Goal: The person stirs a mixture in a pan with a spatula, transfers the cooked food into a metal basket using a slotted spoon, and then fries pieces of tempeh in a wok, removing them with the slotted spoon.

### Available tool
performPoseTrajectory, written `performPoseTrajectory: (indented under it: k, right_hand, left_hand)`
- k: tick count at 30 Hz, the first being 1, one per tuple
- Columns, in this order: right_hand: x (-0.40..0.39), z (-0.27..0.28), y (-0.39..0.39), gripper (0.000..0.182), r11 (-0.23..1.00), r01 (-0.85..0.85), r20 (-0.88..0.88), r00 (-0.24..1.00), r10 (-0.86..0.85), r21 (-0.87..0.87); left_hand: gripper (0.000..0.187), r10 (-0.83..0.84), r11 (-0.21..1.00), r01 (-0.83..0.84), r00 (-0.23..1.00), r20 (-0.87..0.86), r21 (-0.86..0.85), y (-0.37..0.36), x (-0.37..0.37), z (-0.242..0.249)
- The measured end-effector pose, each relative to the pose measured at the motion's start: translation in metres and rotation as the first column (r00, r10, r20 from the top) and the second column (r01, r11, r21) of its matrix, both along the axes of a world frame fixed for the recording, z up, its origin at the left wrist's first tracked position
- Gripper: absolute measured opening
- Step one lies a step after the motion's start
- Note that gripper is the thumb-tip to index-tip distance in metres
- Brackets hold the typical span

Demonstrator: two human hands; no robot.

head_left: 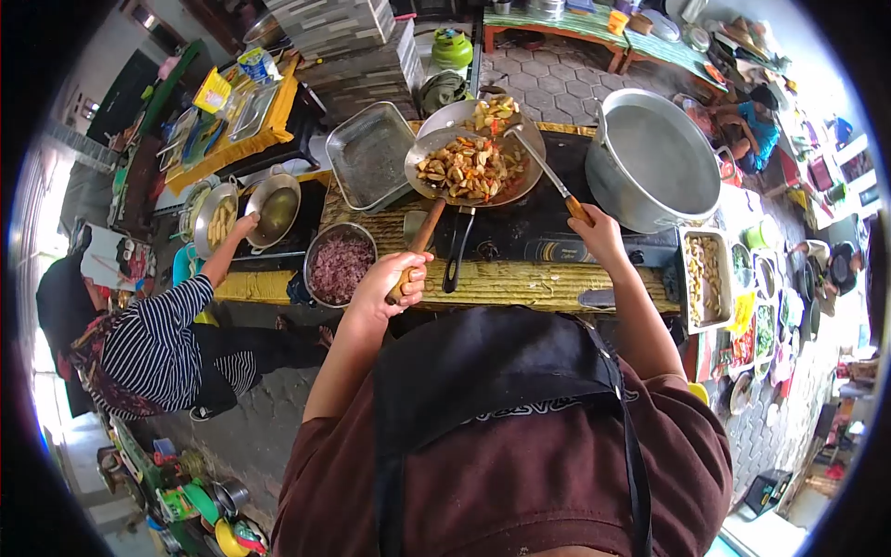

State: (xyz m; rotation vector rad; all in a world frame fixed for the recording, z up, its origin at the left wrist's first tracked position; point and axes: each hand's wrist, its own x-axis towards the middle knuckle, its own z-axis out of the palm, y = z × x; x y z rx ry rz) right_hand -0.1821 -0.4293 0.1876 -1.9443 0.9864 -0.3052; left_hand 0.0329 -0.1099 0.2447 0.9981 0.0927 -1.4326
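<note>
My left hand (397, 283) is closed round the wooden handle of a skimmer (429, 226). The skimmer's bowl, heaped with browned food pieces (471, 169), is over a wide wok (527, 183) on the stove. In my right hand (599, 237) is the wooden end of a metal spatula (546, 165), whose blade reaches the far side of the wok beside more food pieces (495, 113). The wok's dark handle (458, 252) points toward me, between my hands.
A large pot of cloudy liquid (661, 153) stands right of the wok. To the left are an empty metal tray (369, 153) and a bowl of chopped purple onions (341, 267). A person in stripes (153, 343) works at pans further left. A food tray (705, 278) is at right.
</note>
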Motion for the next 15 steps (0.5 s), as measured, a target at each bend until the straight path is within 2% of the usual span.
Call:
performPoseTrajectory:
  k: [1,2,3,6,8,10,15]
  right_hand:
    - [-0.005,0.003,0.001,0.041,0.974,-0.057,0.005,0.998,0.059,-0.22]
    - [-0.01,0.008,0.003,0.042,0.897,-0.111,-0.004,0.993,0.121,-0.428]
    - [-0.014,0.02,0.008,0.04,0.837,-0.151,-0.088,0.989,0.123,-0.526]
    - [-0.021,0.046,0.018,0.036,0.777,-0.195,-0.127,0.981,0.149,-0.598]
    - [-0.019,0.048,0.018,0.035,0.763,-0.168,-0.133,0.985,0.108,-0.624]
    - [-0.013,0.045,0.011,0.032,0.747,-0.109,-0.143,0.989,0.019,-0.656]
    - [0.015,0.008,-0.01,0.024,0.77,-0.141,-0.23,0.973,-0.009,-0.623]
  left_hand:
    - [0.017,-0.004,1.0,0.004,1.0,-0.009,-0.002,-0.004,0.002,-0.004]
    - [0.017,-0.009,1.0,0.009,1.0,-0.009,-0.001,-0.007,0.006,-0.008]
    - [0.017,-0.02,1.0,0.02,1.0,0.004,-0.007,-0.011,0.009,-0.012]
    - [0.019,-0.034,0.999,0.034,0.999,0.001,-0.01,-0.019,0.01,-0.012]
    - [0.02,-0.036,0.997,0.038,0.999,0.023,-0.06,-0.019,0.014,-0.018]
    - [0.02,-0.041,0.998,0.042,0.999,0.018,-0.046,-0.016,0.015,-0.016]
    - [0.021,0.003,0.998,0.0,0.999,0.049,-0.056,-0.009,0.013,0.001]
